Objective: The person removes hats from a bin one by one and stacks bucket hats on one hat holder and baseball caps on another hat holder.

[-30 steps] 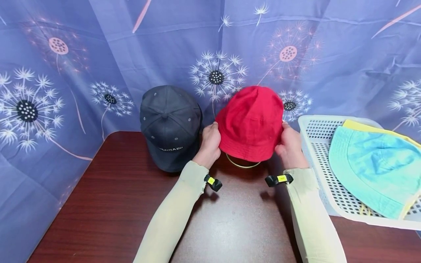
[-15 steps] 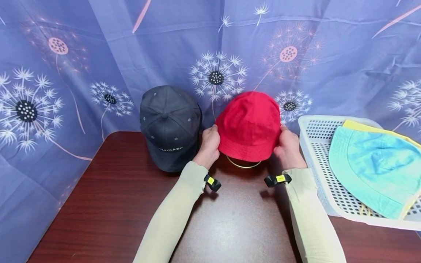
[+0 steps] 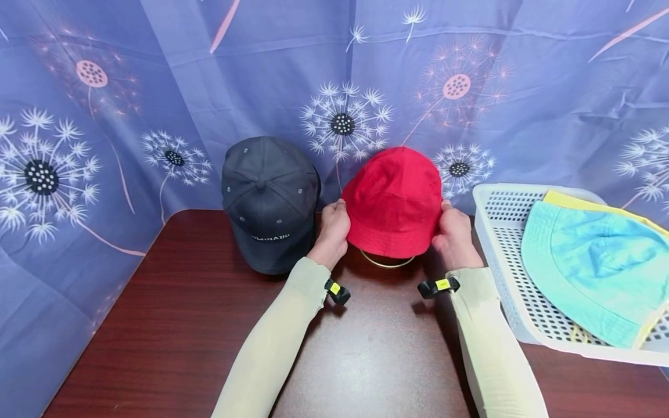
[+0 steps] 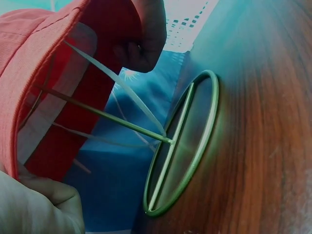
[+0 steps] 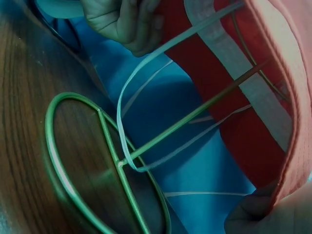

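Note:
A red bucket hat (image 3: 394, 200) sits over a gold wire hat stand (image 4: 183, 146) near the back of the table. My left hand (image 3: 333, 227) pinches the brim at its left side, and my right hand (image 3: 456, 233) pinches it at the right. In the right wrist view the stand's rod runs up into the crown, and a thin white chin strap (image 5: 120, 107) hangs in a loop from the hat's inside, beside the rod. The stand's round base rests on the table. Left of my left hand is a dark grey baseball cap (image 3: 266, 197) with white lettering, held up off the table.
At the right a white perforated basket (image 3: 504, 244) holds a light blue bucket hat (image 3: 596, 267) with something yellow (image 3: 561, 200) under it. A blue dandelion-print curtain (image 3: 251, 75) hangs behind the dark wooden table (image 3: 172, 337).
The red hat's crown has come slightly lower and its shape has straightened. My right hand has shifted a little left with the brim; my left hand has hardly moved.

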Motion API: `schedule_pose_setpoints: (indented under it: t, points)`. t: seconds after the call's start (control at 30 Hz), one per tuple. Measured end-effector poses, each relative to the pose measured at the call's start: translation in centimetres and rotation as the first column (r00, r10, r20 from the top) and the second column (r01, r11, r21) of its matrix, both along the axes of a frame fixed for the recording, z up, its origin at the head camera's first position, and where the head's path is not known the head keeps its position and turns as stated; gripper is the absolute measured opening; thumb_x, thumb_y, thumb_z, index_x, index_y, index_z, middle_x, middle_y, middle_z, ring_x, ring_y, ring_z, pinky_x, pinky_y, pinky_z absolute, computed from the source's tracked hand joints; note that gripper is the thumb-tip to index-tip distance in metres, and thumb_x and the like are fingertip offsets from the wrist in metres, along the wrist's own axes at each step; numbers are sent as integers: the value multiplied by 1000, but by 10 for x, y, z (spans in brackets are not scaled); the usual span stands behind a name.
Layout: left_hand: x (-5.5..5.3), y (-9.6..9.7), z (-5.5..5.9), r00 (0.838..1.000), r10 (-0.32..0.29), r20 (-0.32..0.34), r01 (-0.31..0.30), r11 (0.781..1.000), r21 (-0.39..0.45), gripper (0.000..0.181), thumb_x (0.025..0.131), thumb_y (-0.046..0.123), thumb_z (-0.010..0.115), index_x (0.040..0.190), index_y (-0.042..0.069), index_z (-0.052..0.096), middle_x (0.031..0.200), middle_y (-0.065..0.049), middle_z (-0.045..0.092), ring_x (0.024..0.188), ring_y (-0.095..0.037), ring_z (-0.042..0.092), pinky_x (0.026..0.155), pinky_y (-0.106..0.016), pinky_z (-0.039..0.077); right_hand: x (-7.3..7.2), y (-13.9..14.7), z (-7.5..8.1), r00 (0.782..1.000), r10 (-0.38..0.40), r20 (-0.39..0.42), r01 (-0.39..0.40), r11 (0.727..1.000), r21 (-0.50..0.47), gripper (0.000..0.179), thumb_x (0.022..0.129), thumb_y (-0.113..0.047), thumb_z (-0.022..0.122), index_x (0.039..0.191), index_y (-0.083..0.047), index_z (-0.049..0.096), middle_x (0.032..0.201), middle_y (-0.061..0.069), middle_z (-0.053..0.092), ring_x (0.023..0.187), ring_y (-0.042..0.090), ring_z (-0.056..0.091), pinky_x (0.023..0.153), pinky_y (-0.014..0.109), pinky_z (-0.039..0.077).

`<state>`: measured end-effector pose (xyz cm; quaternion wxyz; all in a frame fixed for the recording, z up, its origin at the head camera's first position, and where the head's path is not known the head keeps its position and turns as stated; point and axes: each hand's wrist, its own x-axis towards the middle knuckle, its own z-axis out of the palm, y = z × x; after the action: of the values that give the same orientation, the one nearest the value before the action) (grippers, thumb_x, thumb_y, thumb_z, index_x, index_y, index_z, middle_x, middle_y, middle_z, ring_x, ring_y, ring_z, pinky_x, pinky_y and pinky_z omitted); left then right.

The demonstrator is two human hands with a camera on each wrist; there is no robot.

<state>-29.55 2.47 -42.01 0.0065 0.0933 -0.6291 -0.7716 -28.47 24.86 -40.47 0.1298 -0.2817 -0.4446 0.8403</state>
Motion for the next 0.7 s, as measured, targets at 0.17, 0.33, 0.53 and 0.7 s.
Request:
schedule_pose_setpoints:
  t: [0.17,0.33,0.53,0.7]
  points:
    - [0,1,-1,1000,9,1,-9,1000,-13,40,115,24,40,83,9,57,97,-6,60,97,-19,57,90,-33,45,-1,-1,-3,1000,-12,0,12,999,33,13,110,-18,54,101,-10,60,98,-4,56,92,8,56,79,18,50]
    - [-1,2,-2,1000,17,-6,-17,999,-34,44,116,24,40,75,11,52,90,-5,56,91,-17,55,84,-31,41,-1,-3,-5,1000,-22,-4,22,998,56,18,110,-18,54,95,-11,61,94,-4,56,91,8,55,78,17,50]
    - [-1,1,-1,1000,22,-14,-23,997,-78,42,116,24,40,85,5,61,99,-8,59,102,-21,57,93,-35,45,1,-4,-5,1000,-24,2,23,992,125,22,111,-19,53,93,-10,63,95,-3,55,91,8,55,80,18,49]
    - [2,-1,1,1000,27,-2,-27,994,-106,36,115,24,41,102,0,65,107,-11,61,108,-25,59,99,-39,47,2,-5,-4,1000,-29,1,29,990,136,21,111,-20,52,99,-9,65,99,-2,57,91,8,57,84,20,50]
